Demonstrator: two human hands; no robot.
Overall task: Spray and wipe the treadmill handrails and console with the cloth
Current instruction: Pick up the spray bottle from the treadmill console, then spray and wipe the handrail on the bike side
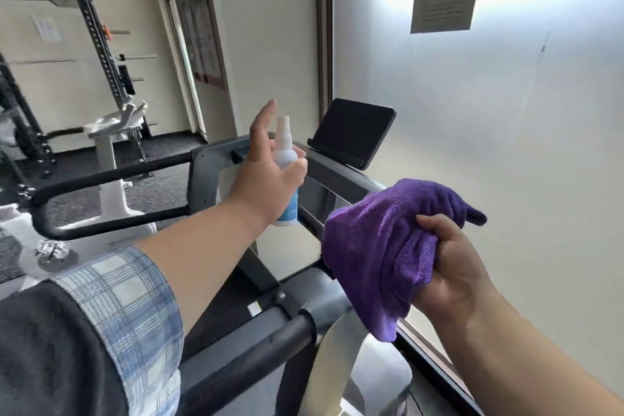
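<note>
"Left hand (266, 172) grips the spray bottle (287, 159), forefinger raised above the nozzle (283, 121); the console (353, 132) stands just beyond it."

"And the right hand (452, 267)?"

"Clenched round the bunched purple cloth (381, 240), just above the handrail (243, 351) beneath it; risk, I judge, is mist soaking the console, or the bottle slipping from so few fingers."

"Which way does the nozzle face?"

"Cannot tell."
</note>
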